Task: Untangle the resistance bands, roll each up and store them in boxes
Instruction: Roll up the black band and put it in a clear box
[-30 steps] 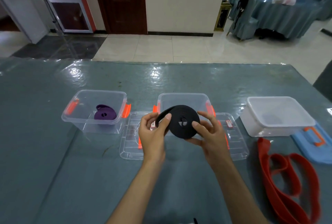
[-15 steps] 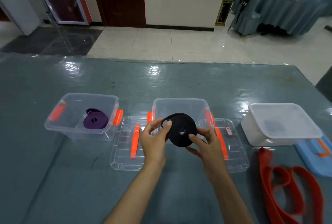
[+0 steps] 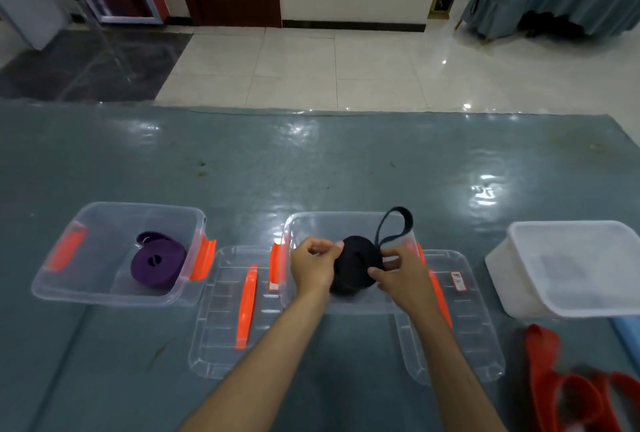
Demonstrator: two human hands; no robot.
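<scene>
Both my bare forearms reach forward from the lower edge, converging toward the middle. My left hand [image 3: 313, 267] is curled, thumb and forefinger pinched together at the left edge of the black band roll [image 3: 356, 267]. My right hand [image 3: 401, 275] takes the roll's right side, thumb in front, fingers bent around behind. Each grip is closed on it, wrists level.

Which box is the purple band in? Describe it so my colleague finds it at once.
On the grey-green table three boxes stand in a row. Take the clear box at the far left, with orange latches. It alone holds a rolled purple band and no hands are at it.
</scene>
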